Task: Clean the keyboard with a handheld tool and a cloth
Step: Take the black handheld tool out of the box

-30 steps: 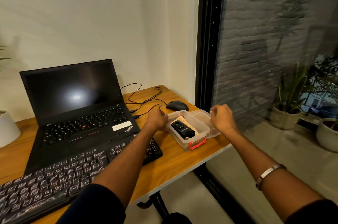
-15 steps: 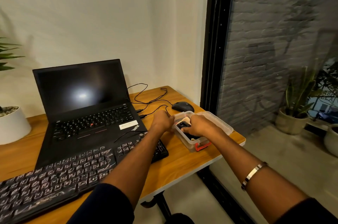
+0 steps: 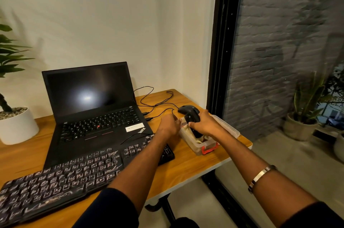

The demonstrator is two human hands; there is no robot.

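A black external keyboard (image 3: 61, 181) with dusty keys lies at the front left of the wooden desk (image 3: 189, 164). At the desk's right end stands a clear plastic box (image 3: 200, 146) with a red latch. My right hand (image 3: 204, 125) grips a black handheld tool (image 3: 191, 117) and holds it tilted up, its lower end still inside the box. A pale cloth (image 3: 184, 127) lies in the box under it. My left hand (image 3: 168, 124) holds the box's left rim, fingers curled over it.
An open black laptop (image 3: 93, 108) sits behind the keyboard. A black mouse (image 3: 186, 109) and its loose cables (image 3: 154, 101) lie behind the box. The box's lid (image 3: 229, 128) rests to its right. A white plant pot (image 3: 16, 125) stands at the far left. The desk's right edge is close to the box.
My right hand came from beside the box, reached in, took hold of the black tool and has raised its upper end. My left hand stayed on the box's rim.
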